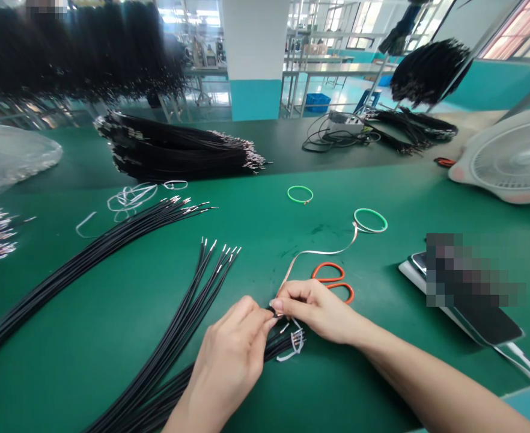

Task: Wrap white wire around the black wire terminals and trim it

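Observation:
My left hand (231, 355) is closed around a bundle of black wires (287, 343) near the table's front edge. My right hand (312, 310) pinches a thin white tie strip (323, 252) at the end of that bundle, right against my left fingertips. The strip runs away to a small green-rimmed roll (370, 220). Bare metal wire tips and a loop of white tie show just under my right hand. Another loose bunch of black wires (188, 313) fans out to the left of my hands.
Orange-handled scissors (332, 281) lie just behind my right hand. A green ring (300, 193) lies farther back. Long wires (89, 252) cross the left side, a big wire pile (179, 150) sits behind. A white fan (512, 156) and a phone (472, 307) are on the right.

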`<move>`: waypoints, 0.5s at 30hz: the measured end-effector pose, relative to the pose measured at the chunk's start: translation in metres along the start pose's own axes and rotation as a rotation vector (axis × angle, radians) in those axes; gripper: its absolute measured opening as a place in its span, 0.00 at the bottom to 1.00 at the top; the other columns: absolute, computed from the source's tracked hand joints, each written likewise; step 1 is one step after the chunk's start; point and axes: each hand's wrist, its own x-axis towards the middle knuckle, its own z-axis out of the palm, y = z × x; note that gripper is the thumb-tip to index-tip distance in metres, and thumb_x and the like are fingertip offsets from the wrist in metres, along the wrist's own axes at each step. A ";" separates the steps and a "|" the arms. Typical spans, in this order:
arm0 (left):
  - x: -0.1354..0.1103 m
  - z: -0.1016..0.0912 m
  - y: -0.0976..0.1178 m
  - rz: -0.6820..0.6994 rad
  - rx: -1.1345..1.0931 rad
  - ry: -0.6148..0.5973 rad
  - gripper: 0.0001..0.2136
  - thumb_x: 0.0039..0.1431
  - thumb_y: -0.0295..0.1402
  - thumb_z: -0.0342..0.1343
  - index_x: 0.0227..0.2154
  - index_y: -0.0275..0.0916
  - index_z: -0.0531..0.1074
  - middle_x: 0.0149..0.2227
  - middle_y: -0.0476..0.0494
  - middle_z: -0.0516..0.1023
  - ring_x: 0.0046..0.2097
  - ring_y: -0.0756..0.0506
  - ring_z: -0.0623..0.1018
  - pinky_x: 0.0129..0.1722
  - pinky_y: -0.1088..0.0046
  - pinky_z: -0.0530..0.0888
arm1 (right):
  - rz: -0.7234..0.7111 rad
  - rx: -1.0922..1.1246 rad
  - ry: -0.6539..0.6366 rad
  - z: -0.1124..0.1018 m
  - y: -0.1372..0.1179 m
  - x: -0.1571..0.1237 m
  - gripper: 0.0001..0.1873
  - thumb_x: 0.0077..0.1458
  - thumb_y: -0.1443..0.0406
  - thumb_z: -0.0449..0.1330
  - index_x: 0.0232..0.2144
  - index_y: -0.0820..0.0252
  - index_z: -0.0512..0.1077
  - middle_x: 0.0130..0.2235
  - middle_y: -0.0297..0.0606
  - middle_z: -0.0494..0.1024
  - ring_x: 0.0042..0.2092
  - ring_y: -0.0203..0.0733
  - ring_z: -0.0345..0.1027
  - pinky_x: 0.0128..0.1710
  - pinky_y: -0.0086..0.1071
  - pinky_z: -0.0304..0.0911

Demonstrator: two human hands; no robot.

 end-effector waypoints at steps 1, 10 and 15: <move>0.000 0.001 0.000 0.001 0.008 0.005 0.11 0.67 0.33 0.44 0.36 0.40 0.73 0.32 0.46 0.67 0.31 0.51 0.69 0.33 0.73 0.66 | 0.004 -0.004 -0.014 -0.002 0.000 0.000 0.23 0.55 0.51 0.59 0.24 0.67 0.69 0.26 0.34 0.66 0.27 0.31 0.55 0.27 0.26 0.51; 0.007 0.007 -0.006 -0.085 -0.158 -0.032 0.13 0.64 0.33 0.46 0.37 0.39 0.76 0.31 0.45 0.69 0.32 0.50 0.70 0.34 0.73 0.66 | -0.297 -0.307 -0.022 -0.005 -0.005 0.001 0.16 0.58 0.57 0.58 0.25 0.63 0.71 0.31 0.39 0.72 0.34 0.37 0.65 0.34 0.29 0.61; 0.022 0.010 -0.010 -0.405 -0.481 -0.003 0.08 0.51 0.37 0.60 0.28 0.37 0.79 0.27 0.45 0.70 0.27 0.51 0.67 0.26 0.76 0.63 | -0.318 -0.521 -0.011 -0.031 -0.016 -0.001 0.14 0.63 0.61 0.51 0.35 0.61 0.74 0.37 0.41 0.75 0.41 0.40 0.68 0.42 0.33 0.63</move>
